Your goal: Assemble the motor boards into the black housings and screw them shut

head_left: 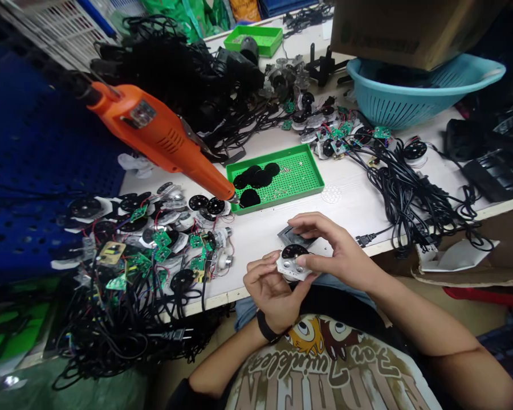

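Note:
My left hand (276, 290) is closed round a small white plastic housing (294, 270) from below, near the table's front edge. On its far side sits a black disc (294, 251), and two round holes show on the near side. My right hand (331, 246) rests its thumb on the housing by the disc, its other fingers curving over beyond it. Under those fingers, on the table, lies a grey block (297, 234), partly covered. What the right fingertips touch is partly hidden.
An orange electric screwdriver (162, 136) hangs tip-down at a green tray (277, 176) with black discs and small screws. Wired parts with green circuit boards (162, 242) pile up at left. Bundled black cables (404, 188) lie right, below a blue basket (410, 97) and a cardboard box (402, 28).

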`<state>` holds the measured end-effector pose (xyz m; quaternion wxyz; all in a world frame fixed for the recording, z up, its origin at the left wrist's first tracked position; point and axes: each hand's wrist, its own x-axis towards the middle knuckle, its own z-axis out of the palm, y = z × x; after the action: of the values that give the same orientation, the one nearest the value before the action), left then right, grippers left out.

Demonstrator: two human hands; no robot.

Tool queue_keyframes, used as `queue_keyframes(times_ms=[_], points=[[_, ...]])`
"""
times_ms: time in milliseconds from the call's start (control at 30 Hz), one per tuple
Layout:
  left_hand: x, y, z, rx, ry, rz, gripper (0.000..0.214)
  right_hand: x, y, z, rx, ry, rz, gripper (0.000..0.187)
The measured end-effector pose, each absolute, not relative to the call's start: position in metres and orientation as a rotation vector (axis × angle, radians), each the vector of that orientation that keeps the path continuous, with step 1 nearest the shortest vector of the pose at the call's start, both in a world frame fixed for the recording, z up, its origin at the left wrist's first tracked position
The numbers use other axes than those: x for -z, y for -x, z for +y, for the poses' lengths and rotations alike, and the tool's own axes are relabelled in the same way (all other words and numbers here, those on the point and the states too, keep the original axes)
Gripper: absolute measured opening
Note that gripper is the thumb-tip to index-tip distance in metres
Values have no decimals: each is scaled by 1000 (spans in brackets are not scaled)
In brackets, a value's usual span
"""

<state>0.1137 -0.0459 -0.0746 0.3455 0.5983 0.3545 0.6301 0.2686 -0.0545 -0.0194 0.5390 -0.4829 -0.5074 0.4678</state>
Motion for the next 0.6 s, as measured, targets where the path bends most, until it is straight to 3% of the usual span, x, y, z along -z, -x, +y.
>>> queue_keyframes(times_ms=[367,500,600], points=[[75,-114,-45,-1555,-1445,990,62,30,-274,-47,-1330,1107,-1102,53],[63,-106,-33,-1122,-985,831,65,31,-290,-44,-1406,960,-1132,45],[56,-101,-23,-775,-643,767,60,34,-304,-40,-1402,887,-1201,49]])
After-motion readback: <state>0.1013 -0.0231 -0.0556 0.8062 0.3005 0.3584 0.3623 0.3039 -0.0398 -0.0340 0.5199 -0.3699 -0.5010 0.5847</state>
